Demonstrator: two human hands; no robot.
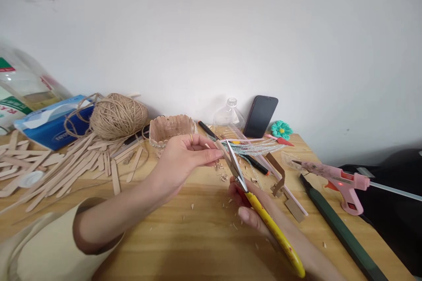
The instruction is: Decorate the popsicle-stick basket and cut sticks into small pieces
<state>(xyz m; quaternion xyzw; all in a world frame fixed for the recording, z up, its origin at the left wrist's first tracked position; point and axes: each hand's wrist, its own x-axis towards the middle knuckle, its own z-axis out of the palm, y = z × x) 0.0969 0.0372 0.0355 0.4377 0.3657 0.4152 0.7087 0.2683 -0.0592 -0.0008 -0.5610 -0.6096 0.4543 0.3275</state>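
The left hand (189, 156) pinches a stick (222, 146) over the table (178, 232), against the blades of scissors (274, 230) that the right hand (255, 221) grasps, where a steady pinch, fingertips clear of the edges and short, slow snips should best limit splitting.

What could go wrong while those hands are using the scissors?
The left hand holds a thin wooden piece right by the scissors in the right hand, so a slip might nick a fingertip.

Little wood chips lie about the table, so another bit could fly off, maybe toward an eye.

The pink glue gun has a red light glowing, so its tip may be hot and could burn an arm that brushes it.
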